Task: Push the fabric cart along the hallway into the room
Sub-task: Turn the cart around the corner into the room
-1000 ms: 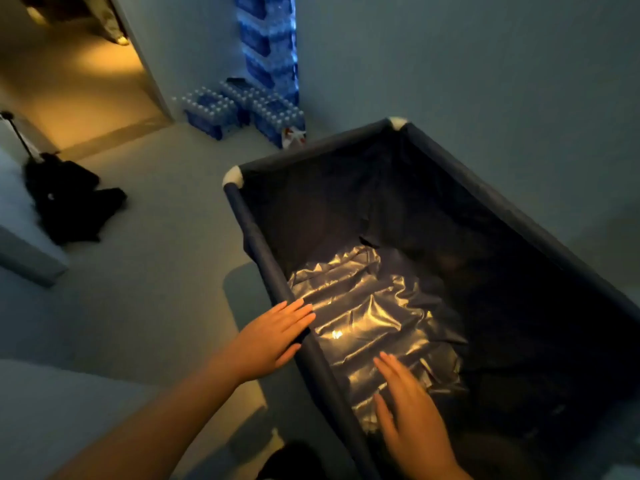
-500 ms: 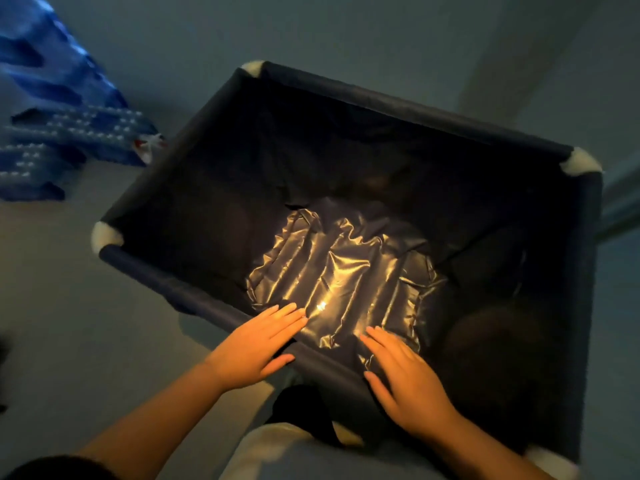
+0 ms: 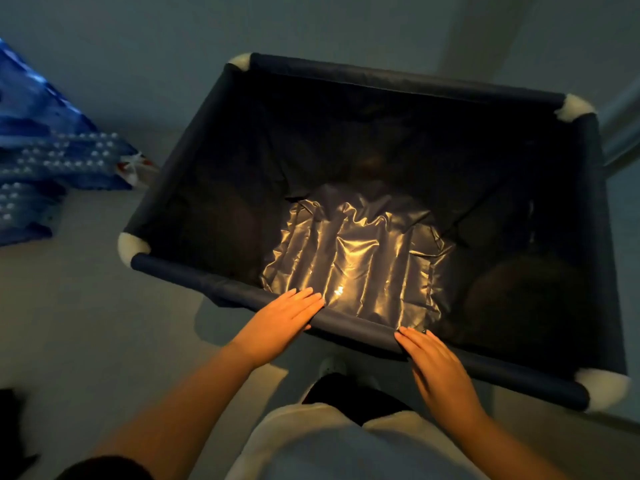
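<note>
Cart (image 3: pixel 346 327) centre frame, near rail at 6 o'clock. Left hand (image 3: pixel 277 323), right hand (image 3: pixel 438 372) flat on rail, fingers extended, not gripping. Risk: palms slip off; cart veers toward bottle packs (image 3: pixel 52 161) at 9 o'clock.

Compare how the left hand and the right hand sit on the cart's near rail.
The left hand lies further left on the cart rail, fingers pointing up-right over it. The right hand sits nearer the rail's middle, fingertips just reaching it, pointing up-left. Both are flat and open, not gripping.
</note>
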Tool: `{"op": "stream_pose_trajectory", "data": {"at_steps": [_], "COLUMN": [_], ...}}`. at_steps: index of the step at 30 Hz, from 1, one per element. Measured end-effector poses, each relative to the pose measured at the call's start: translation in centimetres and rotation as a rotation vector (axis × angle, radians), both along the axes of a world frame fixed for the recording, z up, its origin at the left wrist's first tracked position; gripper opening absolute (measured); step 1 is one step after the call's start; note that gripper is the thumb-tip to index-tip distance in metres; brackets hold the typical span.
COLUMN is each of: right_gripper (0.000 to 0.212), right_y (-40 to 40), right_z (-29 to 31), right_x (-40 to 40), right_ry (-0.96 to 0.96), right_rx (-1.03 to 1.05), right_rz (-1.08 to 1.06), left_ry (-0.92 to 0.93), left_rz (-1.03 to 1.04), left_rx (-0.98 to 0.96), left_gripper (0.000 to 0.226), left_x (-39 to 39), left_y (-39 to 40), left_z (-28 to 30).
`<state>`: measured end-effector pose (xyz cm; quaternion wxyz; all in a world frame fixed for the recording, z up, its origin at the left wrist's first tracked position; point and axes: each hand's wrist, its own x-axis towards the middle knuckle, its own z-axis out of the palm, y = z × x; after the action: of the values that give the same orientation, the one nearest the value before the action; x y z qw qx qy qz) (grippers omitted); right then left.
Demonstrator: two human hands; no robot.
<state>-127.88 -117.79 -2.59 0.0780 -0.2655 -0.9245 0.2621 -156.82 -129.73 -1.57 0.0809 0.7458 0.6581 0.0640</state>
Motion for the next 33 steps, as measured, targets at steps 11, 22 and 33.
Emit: {"op": "stream_pose_trajectory", "data": {"at_steps": [11, 22, 33], "right_gripper": [0.079, 0.077, 0.069], "right_y": [-0.8, -3.2, -5.3], "right_z": [-0.5, -0.9, -0.7], "right_x": [-2.6, -11.5, -14.1], "right_ry": [-0.035, 0.015, -0.041], "right_rx": [-0.001, 0.096, 0.215], "right_rz": [-0.033, -0.213, -0.620], "left_ry": [-0.035, 0.006, 0.058], "left_rz": [-0.048, -0.151, -0.061], "left_rx": [0.021, -0.033, -0.001], "left_gripper": [0.057, 0.068, 0.056], "left_x": [-3.7, -13.3, -21.1], "left_y": [0.5, 2.6, 4.8], "left_z": [-0.6, -1.3, 0.4]}}
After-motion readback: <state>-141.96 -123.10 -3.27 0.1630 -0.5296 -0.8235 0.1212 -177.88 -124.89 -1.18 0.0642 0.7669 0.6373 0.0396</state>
